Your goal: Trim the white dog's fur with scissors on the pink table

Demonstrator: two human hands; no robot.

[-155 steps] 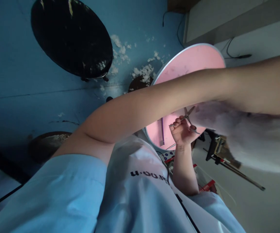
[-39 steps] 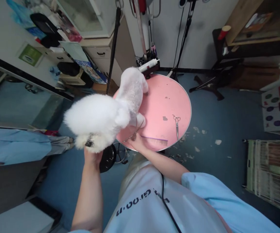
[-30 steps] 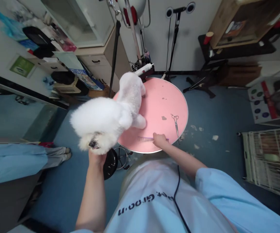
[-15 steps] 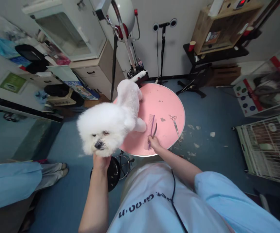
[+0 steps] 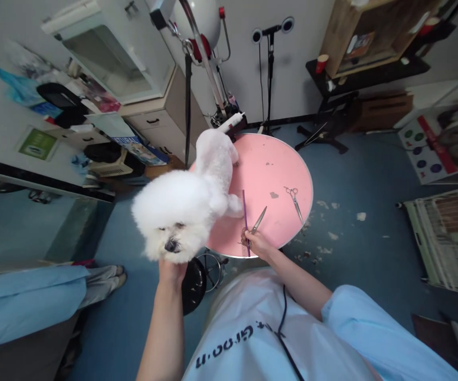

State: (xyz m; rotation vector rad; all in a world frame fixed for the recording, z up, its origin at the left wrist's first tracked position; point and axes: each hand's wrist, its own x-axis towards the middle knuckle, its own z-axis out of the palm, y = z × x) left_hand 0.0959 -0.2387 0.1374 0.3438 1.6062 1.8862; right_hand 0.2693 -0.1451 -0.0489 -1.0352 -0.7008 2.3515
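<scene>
A fluffy white dog (image 5: 177, 206) stands on the round pink grooming table (image 5: 268, 164), its head over the table's left edge. Under its chin, my left hand (image 5: 171, 271) cups the muzzle, with the fingers mostly hidden by fur. My right hand (image 5: 257, 243) is closed around a purple comb (image 5: 245, 211) and a pair of grooming scissors (image 5: 259, 218), just in front of the dog's leg. The scissor blades point up and to the right. Another pair of scissors (image 5: 294, 201) lies near the table's right edge.
A metal arm (image 5: 199, 42) with a black strap (image 5: 188, 106) rises behind the dog. A black stool (image 5: 193, 286) stands below the table. A wire cage (image 5: 447, 238) is at right. At left another person in a blue smock (image 5: 30, 293) is partly visible.
My right hand has turned, so the comb now shows edge-on and the scissor blades stand out more. My left hand stays under the dog's chin. The whole view has shifted slightly.
</scene>
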